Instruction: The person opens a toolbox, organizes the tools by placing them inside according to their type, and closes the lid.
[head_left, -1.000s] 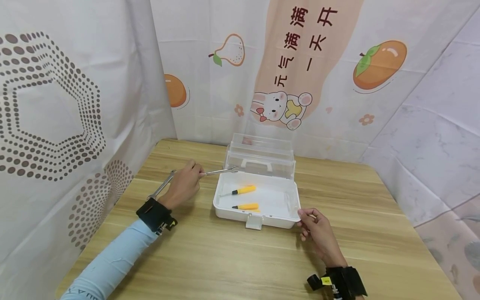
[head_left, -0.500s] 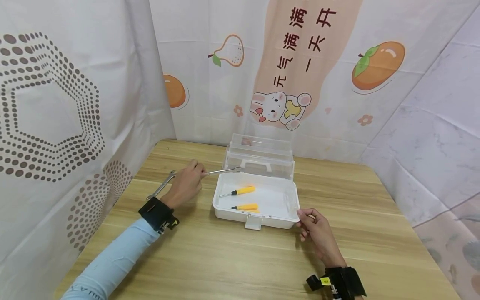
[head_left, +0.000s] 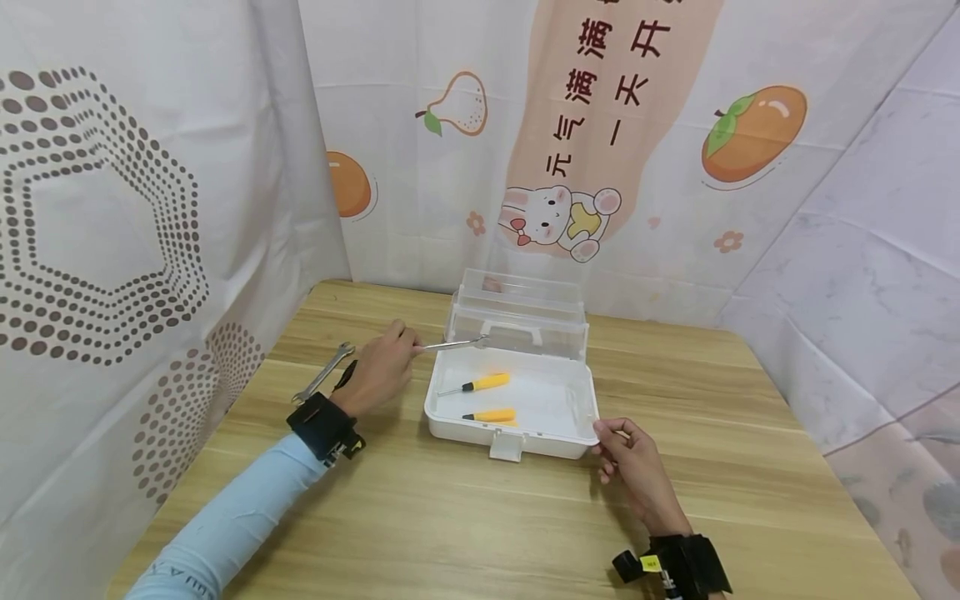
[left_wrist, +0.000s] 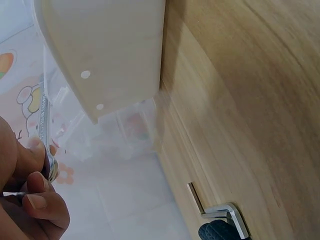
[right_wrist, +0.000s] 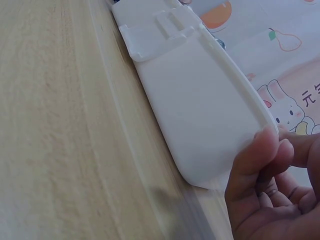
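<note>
In the head view my left hand (head_left: 384,367) pinches one end of a silver wrench (head_left: 453,343). The wrench's far end reaches over the back left rim of a white toolbox (head_left: 459,429), whose clear lid (head_left: 521,321) is tipped back. My right hand (head_left: 633,462) pinches the box's front right corner between thumb and fingers, seen close up in the right wrist view. Inside the box lies a yellow-handled screwdriver (head_left: 489,381). Nearer the front wall is another yellow handle (head_left: 491,414), its lower part hidden.
A second wrench (head_left: 324,372) lies on the table left of my left hand. Metal hex keys (left_wrist: 225,212) with a dark holder rest on the wood, mostly hidden behind that hand in the head view. A printed curtain (head_left: 420,250) hangs behind the table.
My left hand has moved slightly right, carrying the wrench further over the box. A dark object on the table now shows behind it. My right hand stays at the corner.
</note>
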